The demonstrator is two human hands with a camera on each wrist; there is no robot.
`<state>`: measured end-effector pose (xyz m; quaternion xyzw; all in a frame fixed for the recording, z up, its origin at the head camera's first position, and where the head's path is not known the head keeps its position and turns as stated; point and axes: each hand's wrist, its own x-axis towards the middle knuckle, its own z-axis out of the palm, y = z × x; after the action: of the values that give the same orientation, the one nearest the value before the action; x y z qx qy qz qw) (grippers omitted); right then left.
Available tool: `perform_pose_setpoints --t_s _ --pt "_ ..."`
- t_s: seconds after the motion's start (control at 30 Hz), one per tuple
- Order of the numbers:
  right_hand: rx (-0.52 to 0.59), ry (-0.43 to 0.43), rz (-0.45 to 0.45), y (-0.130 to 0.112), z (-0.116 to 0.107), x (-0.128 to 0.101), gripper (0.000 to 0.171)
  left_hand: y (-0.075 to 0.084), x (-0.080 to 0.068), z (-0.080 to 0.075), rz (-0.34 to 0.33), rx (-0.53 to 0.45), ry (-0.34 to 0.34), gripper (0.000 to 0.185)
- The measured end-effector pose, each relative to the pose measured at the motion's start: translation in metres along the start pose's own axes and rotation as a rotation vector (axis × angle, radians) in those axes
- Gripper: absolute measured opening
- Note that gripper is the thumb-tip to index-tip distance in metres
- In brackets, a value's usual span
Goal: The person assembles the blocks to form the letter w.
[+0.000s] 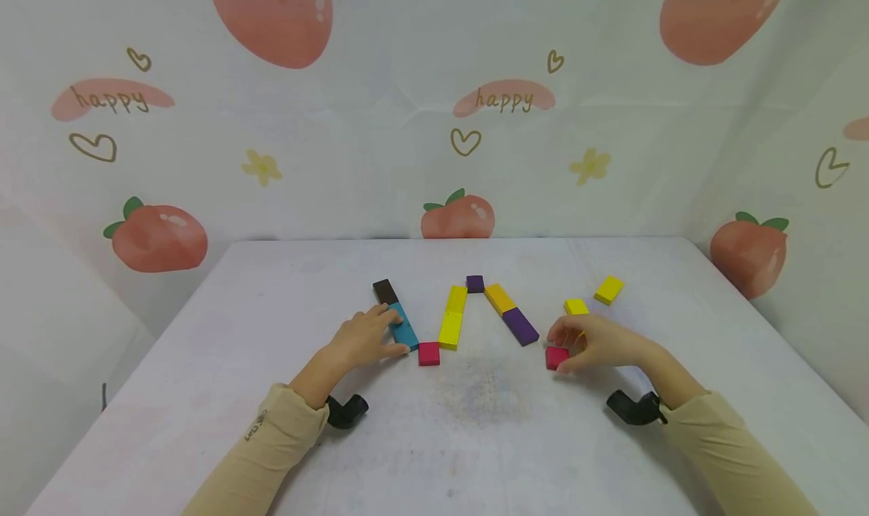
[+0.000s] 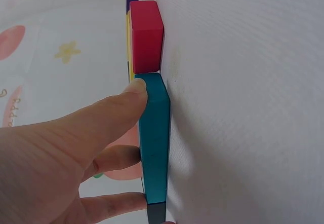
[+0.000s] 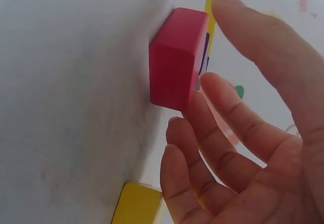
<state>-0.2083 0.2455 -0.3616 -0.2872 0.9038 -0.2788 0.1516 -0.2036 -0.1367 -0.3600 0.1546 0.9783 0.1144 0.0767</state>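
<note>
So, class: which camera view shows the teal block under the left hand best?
The left wrist view: the teal block fills the frame, with the left hand's fingertips touching its face and a red block at its end. The head view shows it small and partly covered by the left hand. The right wrist view misses it.

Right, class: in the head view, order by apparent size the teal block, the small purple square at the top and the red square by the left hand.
1. Teal block, a long bar, partly under the left hand.
2. Red square.
3. Small purple square; it lies farther from the camera, so its rank below the red is unsure.
</note>
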Motion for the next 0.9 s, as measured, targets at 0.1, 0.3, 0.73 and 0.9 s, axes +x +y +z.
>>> perform_pose_setpoints --t_s 0.1,0.3,0.73,0.9 --pt "0.006 -0.013 0.001 0.0000 0.0011 0.0001 0.037 -0.0003 0.0002 0.0002 0.001 -0.001 0.002 0.051" --pt "0.014 -0.022 0.004 -0.0015 0.0028 0.0008 0.033 -0.0004 0.0002 0.0002 0.004 -0.003 0.006 0.050" --pt "-0.031 0.030 -0.003 0.0007 0.0037 0.0052 0.027 -0.0017 0.0008 0.0012 0.001 0.000 -0.003 0.049" --pt "-0.041 0.042 -0.005 0.0004 0.0037 0.0076 0.026 -0.0012 0.0004 0.0008 0.001 -0.004 -0.002 0.049"
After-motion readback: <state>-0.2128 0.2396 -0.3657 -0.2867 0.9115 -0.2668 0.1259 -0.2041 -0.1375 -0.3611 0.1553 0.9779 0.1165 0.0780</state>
